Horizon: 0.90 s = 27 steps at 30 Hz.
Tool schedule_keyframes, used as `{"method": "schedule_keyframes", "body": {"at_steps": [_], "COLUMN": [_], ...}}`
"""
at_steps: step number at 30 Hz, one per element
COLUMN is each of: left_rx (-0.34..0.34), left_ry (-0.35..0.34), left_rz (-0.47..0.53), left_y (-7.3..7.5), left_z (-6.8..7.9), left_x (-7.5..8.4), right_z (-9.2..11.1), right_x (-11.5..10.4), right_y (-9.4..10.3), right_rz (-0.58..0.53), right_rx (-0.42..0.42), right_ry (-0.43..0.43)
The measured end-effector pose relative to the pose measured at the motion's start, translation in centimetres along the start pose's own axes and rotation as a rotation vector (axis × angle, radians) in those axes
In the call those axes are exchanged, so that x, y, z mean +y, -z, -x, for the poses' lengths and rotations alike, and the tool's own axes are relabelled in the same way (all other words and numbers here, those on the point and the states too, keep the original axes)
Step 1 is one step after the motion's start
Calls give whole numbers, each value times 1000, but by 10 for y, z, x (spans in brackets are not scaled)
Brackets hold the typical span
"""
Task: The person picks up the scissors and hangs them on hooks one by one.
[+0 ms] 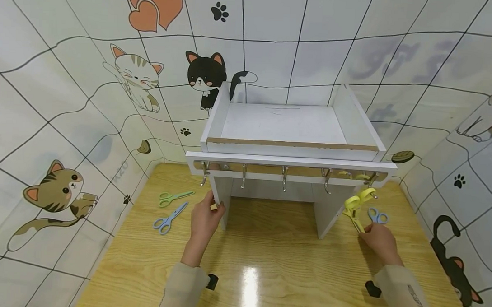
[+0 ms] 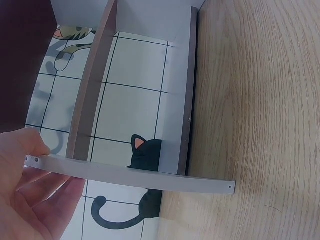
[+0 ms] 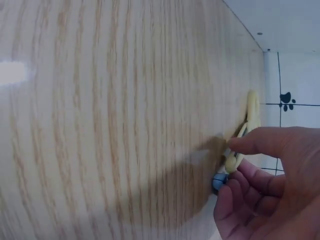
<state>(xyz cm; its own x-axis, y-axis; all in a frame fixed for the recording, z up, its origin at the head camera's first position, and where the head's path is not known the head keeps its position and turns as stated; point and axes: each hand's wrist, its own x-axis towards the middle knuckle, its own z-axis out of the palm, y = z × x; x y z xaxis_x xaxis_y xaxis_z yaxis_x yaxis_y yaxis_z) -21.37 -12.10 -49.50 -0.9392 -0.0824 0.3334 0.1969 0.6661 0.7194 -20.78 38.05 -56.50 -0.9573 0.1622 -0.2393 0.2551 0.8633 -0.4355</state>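
Observation:
A white rack (image 1: 294, 162) with a tray-like top and a row of metal hooks (image 1: 285, 178) stands at the back of the table. My left hand (image 1: 205, 220) grips the front edge of its left side panel (image 2: 135, 175), thumb on one face and fingers on the other. Yellow scissors (image 1: 352, 213) are pinched at the blade end by my right hand (image 1: 380, 244). Their handle loops point up, close by the rightmost hook (image 1: 372, 179). In the right wrist view, the thumb and fingers partly hide the yellow scissors (image 3: 253, 110).
Green scissors (image 1: 175, 198) and blue scissors (image 1: 170, 219) lie left of the rack. More blue scissors (image 1: 378, 215) lie at the right, just beyond my right hand. The wooden table (image 1: 267, 249) is bounded by walls (image 1: 88, 134) hung with cat-patterned sheeting.

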Motion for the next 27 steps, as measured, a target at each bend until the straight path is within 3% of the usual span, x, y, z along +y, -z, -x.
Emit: {"method": "schedule_keyframes", "body": {"at_steps": [4, 9, 17, 23, 27], "left_rx": [0, 0, -9, -15, -20], "left_ry": [-4, 2, 12, 21, 27], "left_rz": [0, 2, 1, -15, -12], "left_y": [0, 0, 0, 0, 0], "left_z": [0, -1, -1, -1, -1], "left_x": [0, 0, 0, 0, 0], "right_z": [3, 11, 28, 35, 39], "right_x": [4, 8, 16, 22, 21], "right_y": [0, 3, 12, 17, 24], "right_rz": [-83, -327, -926, -1057, -1255], "right_rx": [-4, -35, -139, -133, -114], "right_ry": [-33, -69, -130, -161, -156]}}
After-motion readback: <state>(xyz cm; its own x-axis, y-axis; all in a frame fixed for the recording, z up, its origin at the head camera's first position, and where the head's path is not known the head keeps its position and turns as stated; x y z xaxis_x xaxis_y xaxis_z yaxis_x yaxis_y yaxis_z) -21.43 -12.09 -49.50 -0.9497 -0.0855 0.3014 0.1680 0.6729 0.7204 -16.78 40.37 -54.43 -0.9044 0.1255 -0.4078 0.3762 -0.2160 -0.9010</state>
